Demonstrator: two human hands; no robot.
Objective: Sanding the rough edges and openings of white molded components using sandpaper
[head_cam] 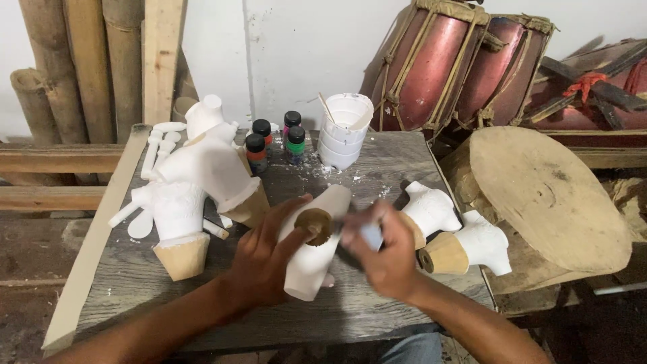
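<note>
My left hand (266, 259) grips a white-painted carved figure (317, 256) lying tilted over the grey wooden table (377, 303), its round bare-wood end (315, 224) turned up toward me. My right hand (384, 253) is blurred with motion and closed around a small pale object (369, 234), pressed close to the figure's upper part. What that small object is cannot be made out. Two more white carved pieces with wooden bases (431, 212) (472, 248) lie just right of my right hand.
Larger white carved figures (195, 189) stand at the table's left. Several small paint bottles (273, 141) and a white cup stack with a stick (344, 131) sit at the back. A round wooden block (546, 195) and red drums (458, 67) are to the right, bamboo poles (67, 67) at back left.
</note>
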